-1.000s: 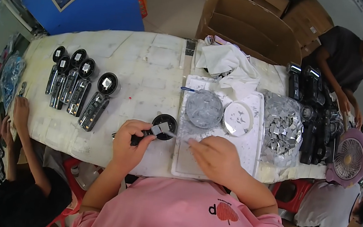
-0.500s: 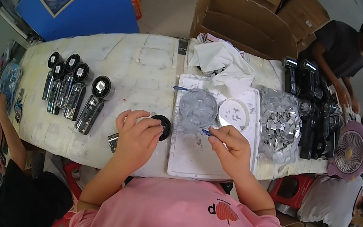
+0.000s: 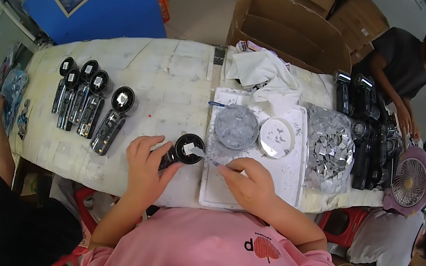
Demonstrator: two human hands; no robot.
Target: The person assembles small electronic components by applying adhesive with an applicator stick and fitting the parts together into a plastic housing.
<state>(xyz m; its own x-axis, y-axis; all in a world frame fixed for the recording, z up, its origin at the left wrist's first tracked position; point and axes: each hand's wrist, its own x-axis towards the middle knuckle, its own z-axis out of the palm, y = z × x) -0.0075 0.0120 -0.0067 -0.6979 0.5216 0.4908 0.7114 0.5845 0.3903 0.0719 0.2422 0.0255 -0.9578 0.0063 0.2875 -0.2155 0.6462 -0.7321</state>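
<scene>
My left hand [image 3: 149, 165] is closed around the body of a black handheld device with a round, cup-shaped head [image 3: 202, 143]. A pale square piece shows inside that head. In my right hand [image 3: 250, 185] a slim blue-handled tool [image 3: 213, 161] is pinched between thumb and fingers. Its whitish flat tip reaches over the round head, at the pale square. Behind my right hand, a clear round tub [image 3: 236, 127] of translucent grey stuff stands on the white tray [image 3: 215, 194]. A second blue-handled stick [image 3: 218, 104] lies at the tub's far left edge.
A white round dish [image 3: 277, 137] is beside the tub. Right of the tray lie a bag of small silvery squares [image 3: 330, 150], several black devices [image 3: 370, 129] and a purple fan [image 3: 410, 180]. More devices [image 3: 108, 131] stand at left. A white cloth [image 3: 261, 71] lies behind; people are at both sides.
My right hand has moved left and slightly down, bringing the tool's tip from beside the tub to the round head. My left hand has shifted slightly and now grips the device, its head tilted into view.
</scene>
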